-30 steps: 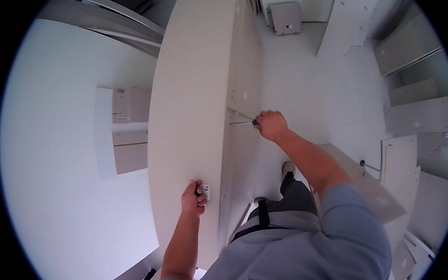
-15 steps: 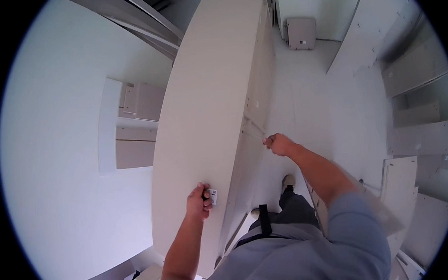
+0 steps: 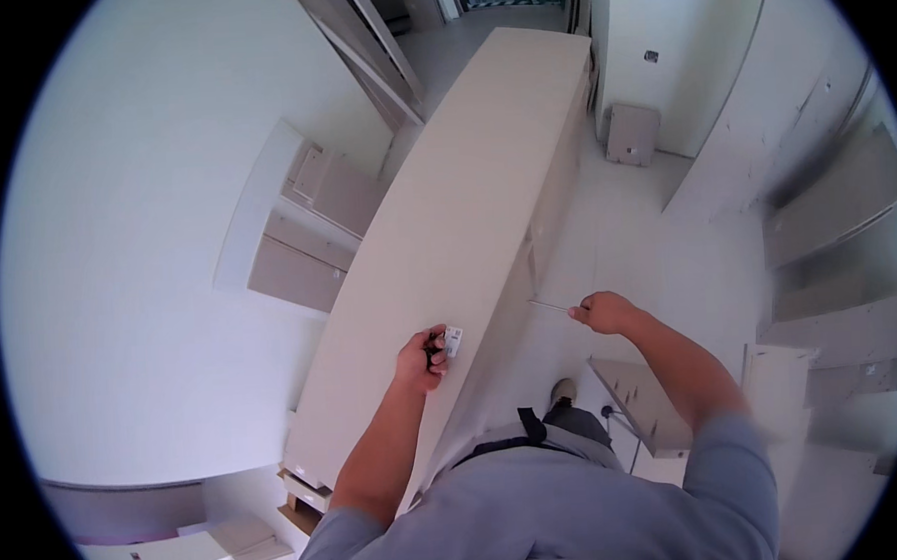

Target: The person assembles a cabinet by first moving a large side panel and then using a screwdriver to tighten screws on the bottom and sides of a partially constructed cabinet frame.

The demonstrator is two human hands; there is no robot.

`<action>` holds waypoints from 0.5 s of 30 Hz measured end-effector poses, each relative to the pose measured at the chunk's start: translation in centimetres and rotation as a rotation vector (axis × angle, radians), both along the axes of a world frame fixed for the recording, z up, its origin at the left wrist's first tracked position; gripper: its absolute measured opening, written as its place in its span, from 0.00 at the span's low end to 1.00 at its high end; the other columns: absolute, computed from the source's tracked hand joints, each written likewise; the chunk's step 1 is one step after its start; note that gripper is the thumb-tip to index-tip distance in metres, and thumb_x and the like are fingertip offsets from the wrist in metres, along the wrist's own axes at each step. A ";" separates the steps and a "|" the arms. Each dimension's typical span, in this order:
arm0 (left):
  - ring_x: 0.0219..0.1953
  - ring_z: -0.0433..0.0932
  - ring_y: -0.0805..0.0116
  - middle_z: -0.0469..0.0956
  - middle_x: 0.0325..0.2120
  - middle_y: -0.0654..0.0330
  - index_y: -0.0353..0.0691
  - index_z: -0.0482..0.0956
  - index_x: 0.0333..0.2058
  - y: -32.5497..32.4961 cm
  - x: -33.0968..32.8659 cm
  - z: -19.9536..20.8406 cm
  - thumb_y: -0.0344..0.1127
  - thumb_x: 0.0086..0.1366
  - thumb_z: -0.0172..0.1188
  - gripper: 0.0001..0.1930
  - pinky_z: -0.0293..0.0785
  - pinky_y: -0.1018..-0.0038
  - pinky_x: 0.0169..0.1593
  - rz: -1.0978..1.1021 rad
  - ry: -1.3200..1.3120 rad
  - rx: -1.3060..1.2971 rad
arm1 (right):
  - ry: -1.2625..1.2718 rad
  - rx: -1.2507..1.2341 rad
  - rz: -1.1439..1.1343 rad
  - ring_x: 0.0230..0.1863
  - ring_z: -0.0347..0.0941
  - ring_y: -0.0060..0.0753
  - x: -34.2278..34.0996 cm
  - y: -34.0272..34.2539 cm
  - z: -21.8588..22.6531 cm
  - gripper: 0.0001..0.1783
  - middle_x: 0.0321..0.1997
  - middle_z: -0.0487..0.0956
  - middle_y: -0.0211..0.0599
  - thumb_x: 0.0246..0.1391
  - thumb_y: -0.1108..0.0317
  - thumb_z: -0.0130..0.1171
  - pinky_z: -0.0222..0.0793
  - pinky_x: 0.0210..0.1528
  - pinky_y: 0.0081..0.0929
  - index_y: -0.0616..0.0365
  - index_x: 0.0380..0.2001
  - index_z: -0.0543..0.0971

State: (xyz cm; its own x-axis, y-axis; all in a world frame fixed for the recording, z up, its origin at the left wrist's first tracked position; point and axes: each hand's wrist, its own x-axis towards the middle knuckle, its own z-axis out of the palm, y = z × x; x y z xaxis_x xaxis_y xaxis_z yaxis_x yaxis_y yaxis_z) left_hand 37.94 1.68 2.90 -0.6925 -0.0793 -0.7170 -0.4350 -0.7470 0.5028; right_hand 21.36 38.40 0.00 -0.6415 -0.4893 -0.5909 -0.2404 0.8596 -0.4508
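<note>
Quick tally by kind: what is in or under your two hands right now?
Long cream-white cabinet panel under the left hand: 1
Small silver metal fitting held by the left hand: 1
Thin metal screwdriver shaft held in the right hand: 1
Total: 3

Bright, even, bluish-white light with soft shadows only. The wall at the left of the frame is nearly washed out. Fisheye bending bows straight edges toward the black circular rim; slight softness throughout.
</note>
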 end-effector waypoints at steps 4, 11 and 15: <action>0.18 0.61 0.80 0.72 0.25 0.72 0.46 0.75 0.44 0.1 3.8 1.3 0.45 0.75 0.53 0.11 0.54 0.84 0.19 -0.047 0.129 0.039 | 0.039 -0.176 0.041 0.45 0.78 0.53 5.5 -2.5 7.8 0.31 0.40 0.83 0.48 0.67 0.39 0.47 0.73 0.50 0.45 0.56 0.41 0.84; 0.20 0.63 0.80 0.73 0.27 0.70 0.46 0.74 0.44 -0.4 8.5 5.8 0.45 0.75 0.54 0.10 0.57 0.84 0.21 -0.097 0.252 -0.048 | 0.123 -0.237 0.194 0.42 0.79 0.52 12.3 -10.8 13.1 0.29 0.36 0.83 0.46 0.66 0.39 0.48 0.74 0.46 0.44 0.54 0.41 0.83; 0.21 0.64 0.79 0.72 0.28 0.68 0.45 0.73 0.44 -0.6 9.7 7.2 0.44 0.75 0.54 0.10 0.58 0.83 0.22 -0.083 0.275 -0.141 | 0.183 -0.234 0.228 0.41 0.79 0.52 13.8 -12.5 14.4 0.28 0.35 0.83 0.45 0.66 0.39 0.49 0.74 0.44 0.45 0.52 0.42 0.84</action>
